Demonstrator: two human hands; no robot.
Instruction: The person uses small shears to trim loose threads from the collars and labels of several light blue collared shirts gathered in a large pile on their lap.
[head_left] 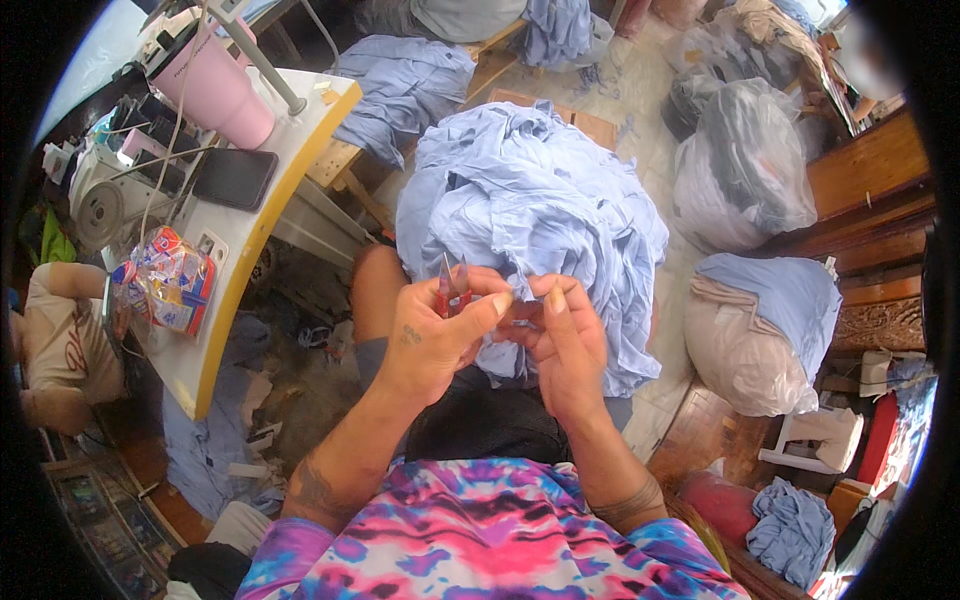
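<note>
A big heap of light blue cloth (530, 190) lies over my lap and in front of me. My left hand (425, 335) is closed around small red-handled thread snips (452, 288), whose pointed blades stick up past the fingers. The thumb and fingertips of that hand also meet a bit of the light blue cloth. Beside it, my right hand (568, 345) pinches the same bit of cloth between thumb and fingers. The two hands are close together at the near side of the heap.
To the left stands a yellow-edged table (240, 290) with a pink tumbler (215, 90), a black phone (235, 178) and a colourful plastic packet (172, 282). Another person (75, 345) is beyond it. Stuffed plastic bags (745, 165) and a cloth-topped sack (755, 335) stand at right.
</note>
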